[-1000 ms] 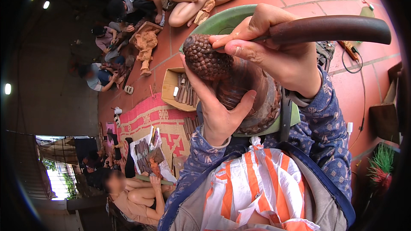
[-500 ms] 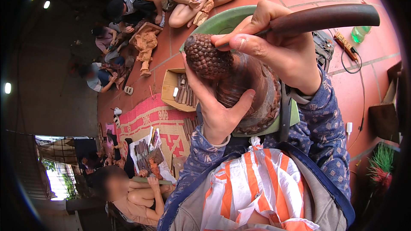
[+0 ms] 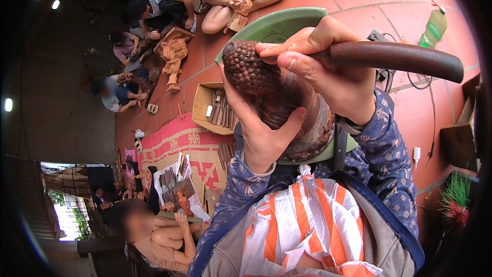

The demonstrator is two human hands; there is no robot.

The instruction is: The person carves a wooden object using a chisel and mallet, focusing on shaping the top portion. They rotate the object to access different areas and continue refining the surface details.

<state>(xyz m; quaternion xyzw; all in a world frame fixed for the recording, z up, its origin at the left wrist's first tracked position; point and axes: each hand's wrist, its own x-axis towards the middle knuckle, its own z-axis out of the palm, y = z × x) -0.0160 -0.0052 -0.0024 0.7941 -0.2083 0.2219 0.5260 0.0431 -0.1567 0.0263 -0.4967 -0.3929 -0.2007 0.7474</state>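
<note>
- Since a moment ago, the right hand [image 3: 328, 66] has tilted its dark-handled carving tool [image 3: 394, 57] downward toward 3 o'clock.
- Left hand [image 3: 264, 133] grips the brown clay sculpture [image 3: 277, 97], held above the green tray [image 3: 277, 23].

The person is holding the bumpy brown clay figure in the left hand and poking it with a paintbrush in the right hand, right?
Not quite. The left hand does hold the bumpy brown clay figure, but the right hand holds a carving tool with a thick dark wooden handle and a thin metal tip, not a paintbrush. The head view shows it.
</note>
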